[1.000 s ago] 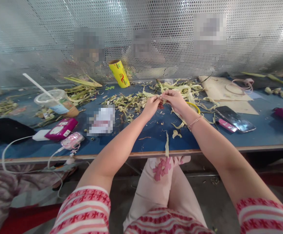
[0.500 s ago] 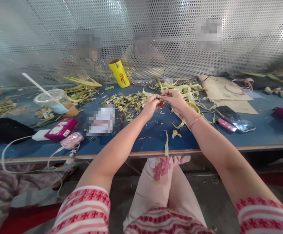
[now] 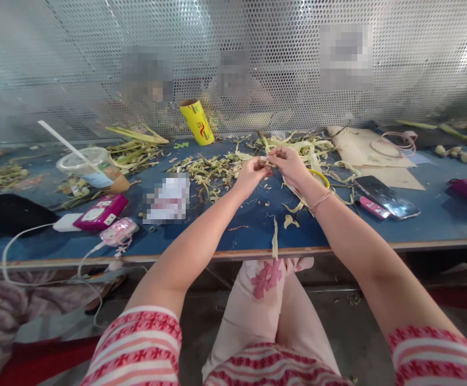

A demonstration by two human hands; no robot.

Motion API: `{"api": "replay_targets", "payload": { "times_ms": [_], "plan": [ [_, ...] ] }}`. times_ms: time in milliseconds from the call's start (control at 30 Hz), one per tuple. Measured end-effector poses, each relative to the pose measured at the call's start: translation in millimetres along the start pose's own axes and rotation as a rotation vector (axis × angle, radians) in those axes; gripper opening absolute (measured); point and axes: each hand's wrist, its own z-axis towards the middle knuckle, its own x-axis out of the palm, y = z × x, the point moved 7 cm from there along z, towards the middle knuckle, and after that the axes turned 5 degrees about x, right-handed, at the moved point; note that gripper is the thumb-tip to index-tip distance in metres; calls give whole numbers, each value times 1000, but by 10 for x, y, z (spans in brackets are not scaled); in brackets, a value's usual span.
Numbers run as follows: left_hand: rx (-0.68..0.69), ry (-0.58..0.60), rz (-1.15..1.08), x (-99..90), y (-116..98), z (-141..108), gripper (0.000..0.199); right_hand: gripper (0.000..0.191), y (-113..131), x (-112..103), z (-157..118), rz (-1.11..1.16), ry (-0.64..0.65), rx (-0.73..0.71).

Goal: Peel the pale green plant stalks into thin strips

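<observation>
"Any room?"
"Mostly bare counter [image 3: 253,230] by your near edge. Your left hand [image 3: 253,172] and right hand [image 3: 288,164] pinch a small pale piece [image 3: 264,160] over its far half; axis unclear."

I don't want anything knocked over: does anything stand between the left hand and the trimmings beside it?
Nothing visible stands between the left hand and the trimmings, which lie close beside it. The yellow tube stands beyond them, by the metal screen.
</observation>
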Motion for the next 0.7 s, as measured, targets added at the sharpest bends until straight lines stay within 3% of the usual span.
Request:
{"api": "replay_targets", "payload": {
  "times_ms": [300, 600, 700],
  "plan": [
    [13, -23, -9, -40, 7, 23, 13, 22, -1, 7, -2, 2, 21, -27],
    [7, -55, -7, -67, 1, 23, 6, 19, 3, 42, -37, 132, 37, 47],
    [7, -66, -9, -75, 2, 25, 5, 30, 33, 55, -55, 131, 42, 47]
  ]
}}
